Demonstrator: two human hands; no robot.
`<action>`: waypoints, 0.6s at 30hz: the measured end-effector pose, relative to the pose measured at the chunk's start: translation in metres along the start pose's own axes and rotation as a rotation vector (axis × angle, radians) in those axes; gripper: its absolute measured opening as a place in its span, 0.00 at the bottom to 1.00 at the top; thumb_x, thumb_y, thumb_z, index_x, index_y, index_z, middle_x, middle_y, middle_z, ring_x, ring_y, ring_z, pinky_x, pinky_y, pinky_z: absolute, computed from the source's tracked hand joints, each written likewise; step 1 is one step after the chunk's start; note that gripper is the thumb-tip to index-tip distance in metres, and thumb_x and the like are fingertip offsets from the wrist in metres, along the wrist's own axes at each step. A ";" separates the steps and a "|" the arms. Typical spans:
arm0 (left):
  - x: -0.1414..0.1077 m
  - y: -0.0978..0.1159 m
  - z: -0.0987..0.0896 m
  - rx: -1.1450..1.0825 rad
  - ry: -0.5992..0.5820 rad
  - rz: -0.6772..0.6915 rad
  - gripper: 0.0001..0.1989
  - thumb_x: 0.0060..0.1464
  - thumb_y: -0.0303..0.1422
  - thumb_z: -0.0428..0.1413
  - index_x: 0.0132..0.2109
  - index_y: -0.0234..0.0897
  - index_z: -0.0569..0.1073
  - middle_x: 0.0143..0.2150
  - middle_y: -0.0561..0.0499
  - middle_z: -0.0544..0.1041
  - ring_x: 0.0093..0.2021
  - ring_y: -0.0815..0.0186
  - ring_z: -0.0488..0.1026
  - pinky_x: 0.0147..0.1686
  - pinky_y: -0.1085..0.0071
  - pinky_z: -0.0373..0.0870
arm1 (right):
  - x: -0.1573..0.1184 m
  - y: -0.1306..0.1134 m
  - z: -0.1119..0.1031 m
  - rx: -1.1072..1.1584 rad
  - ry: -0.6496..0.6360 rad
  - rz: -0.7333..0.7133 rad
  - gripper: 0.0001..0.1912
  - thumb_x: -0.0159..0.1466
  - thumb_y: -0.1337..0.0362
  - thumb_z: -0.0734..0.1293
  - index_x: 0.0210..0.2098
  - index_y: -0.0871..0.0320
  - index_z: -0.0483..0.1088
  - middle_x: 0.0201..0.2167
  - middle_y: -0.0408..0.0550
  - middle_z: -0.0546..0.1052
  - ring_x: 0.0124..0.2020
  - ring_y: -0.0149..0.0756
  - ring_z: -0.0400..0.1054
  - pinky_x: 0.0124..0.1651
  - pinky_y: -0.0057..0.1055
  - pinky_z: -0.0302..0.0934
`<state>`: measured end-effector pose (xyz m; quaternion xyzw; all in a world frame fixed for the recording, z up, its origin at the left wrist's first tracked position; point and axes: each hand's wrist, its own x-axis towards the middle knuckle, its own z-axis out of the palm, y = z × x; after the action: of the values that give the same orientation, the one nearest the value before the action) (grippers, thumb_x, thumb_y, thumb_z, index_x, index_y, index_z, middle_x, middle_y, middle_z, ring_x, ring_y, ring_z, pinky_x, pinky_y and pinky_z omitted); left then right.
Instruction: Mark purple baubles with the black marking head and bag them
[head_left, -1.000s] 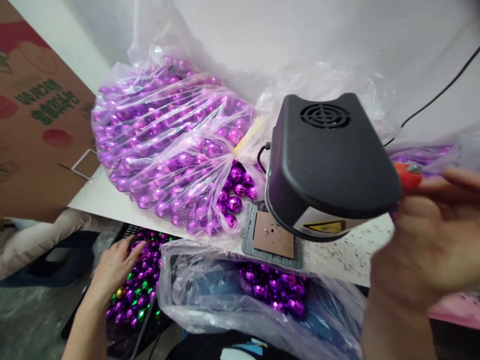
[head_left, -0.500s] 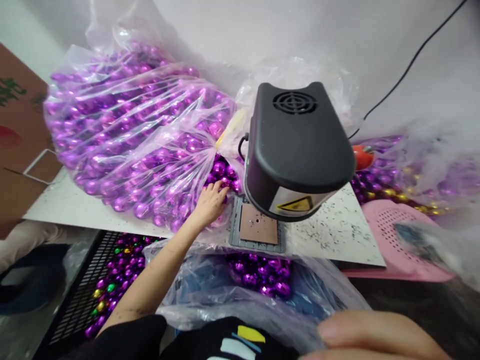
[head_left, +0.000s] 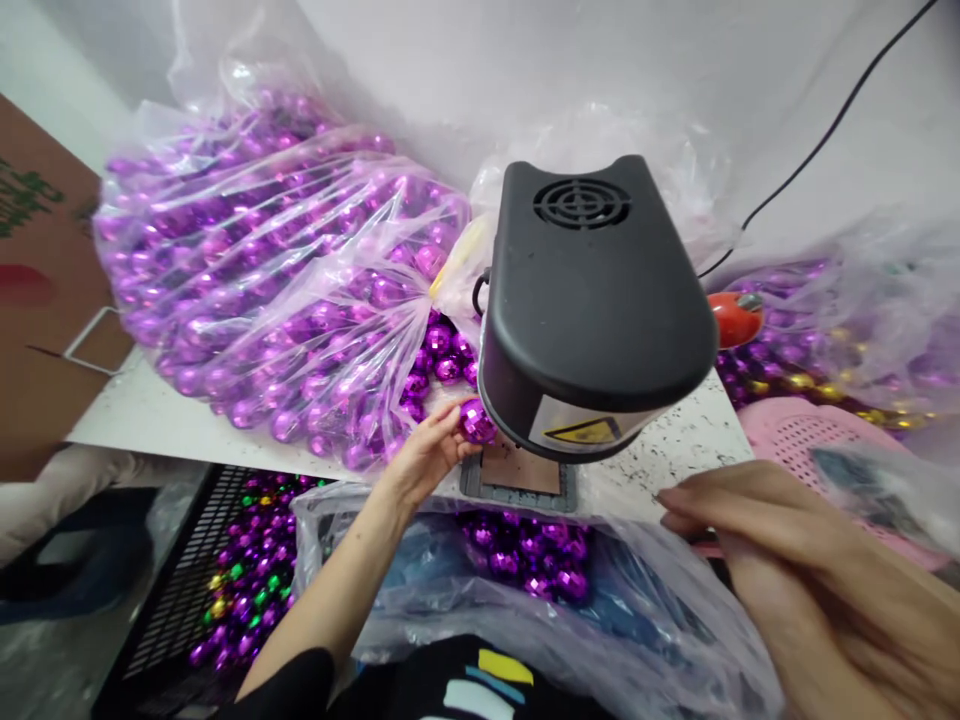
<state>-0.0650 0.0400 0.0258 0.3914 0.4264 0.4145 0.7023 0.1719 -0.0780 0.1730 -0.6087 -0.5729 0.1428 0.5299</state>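
My left hand (head_left: pixel 429 453) pinches a shiny purple faceted ball (head_left: pixel 477 420) between thumb and fingers, just left of the black machine head (head_left: pixel 600 290). Under that head, a brown square pad (head_left: pixel 519 468) sits on a grey base plate (head_left: pixel 474 490). More loose purple balls (head_left: pixel 442 350) lie behind my left hand, beside the tied clear bag of purple balls (head_left: pixel 277 280). My right hand (head_left: pixel 787 550) is large and near at the lower right, over the table's front edge. Its fingers are together, and whether anything is between them is hidden.
An open plastic bag (head_left: pixel 637 600) with purple balls inside hangs at the table's front. A black crate (head_left: pixel 161 590) of mixed balls stands lower left, a cardboard box (head_left: pixel 52 290) far left. On the right are a pink stool (head_left: pixel 787 440), a red object (head_left: pixel 736 320) and more bagged balls.
My left hand has come forward from the loose balls and now holds one near the machine head. My right hand has risen from the bottom edge into fuller view.
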 end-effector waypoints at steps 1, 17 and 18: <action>-0.002 -0.005 0.005 -0.022 0.003 -0.007 0.28 0.50 0.46 0.66 0.55 0.39 0.76 0.47 0.44 0.82 0.42 0.57 0.81 0.44 0.58 0.80 | 0.002 0.005 -0.003 -0.016 -0.059 -0.010 0.13 0.60 0.62 0.65 0.37 0.34 0.77 0.33 0.41 0.79 0.32 0.49 0.75 0.24 0.48 0.71; -0.005 -0.080 0.034 0.732 0.193 0.437 0.20 0.60 0.41 0.59 0.57 0.40 0.73 0.54 0.42 0.77 0.55 0.53 0.73 0.58 0.54 0.67 | 0.013 0.037 0.007 -0.010 -0.057 -0.040 0.10 0.65 0.62 0.65 0.41 0.40 0.76 0.30 0.38 0.77 0.31 0.32 0.70 0.31 0.34 0.64; -0.006 -0.082 0.034 0.795 0.171 0.485 0.20 0.61 0.40 0.59 0.57 0.40 0.73 0.55 0.41 0.77 0.56 0.52 0.72 0.59 0.53 0.66 | 0.012 0.038 0.006 -0.007 -0.057 -0.036 0.10 0.65 0.62 0.65 0.41 0.40 0.76 0.30 0.38 0.77 0.31 0.32 0.70 0.31 0.34 0.64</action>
<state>-0.0146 -0.0007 -0.0352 0.6826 0.5047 0.4018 0.3435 0.1918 -0.0566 0.1447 -0.5958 -0.5991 0.1489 0.5137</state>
